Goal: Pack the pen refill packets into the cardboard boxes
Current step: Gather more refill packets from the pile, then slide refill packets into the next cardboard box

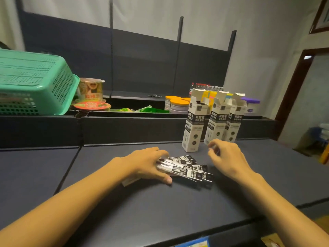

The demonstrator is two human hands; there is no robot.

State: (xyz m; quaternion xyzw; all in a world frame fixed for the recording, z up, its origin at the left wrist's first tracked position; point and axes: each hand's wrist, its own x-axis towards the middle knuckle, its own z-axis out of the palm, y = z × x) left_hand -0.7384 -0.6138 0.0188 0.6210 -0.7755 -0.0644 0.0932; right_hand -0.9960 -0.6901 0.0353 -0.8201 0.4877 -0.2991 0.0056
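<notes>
Below, the left hand (149, 163) presses flat on fanned packets (187, 169), long axes running rightward toward the right hand (226, 157), curled, contents indiscernible; open boxes (193, 122) stand behind.

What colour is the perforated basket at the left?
Mint green; the basket shows clearly in the head view.

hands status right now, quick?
Left hand: open, fingers spread flat over the pile of refill packets on the shelf.
Right hand: fingers curled, seemingly pinching something small; too blurred to tell.
</notes>
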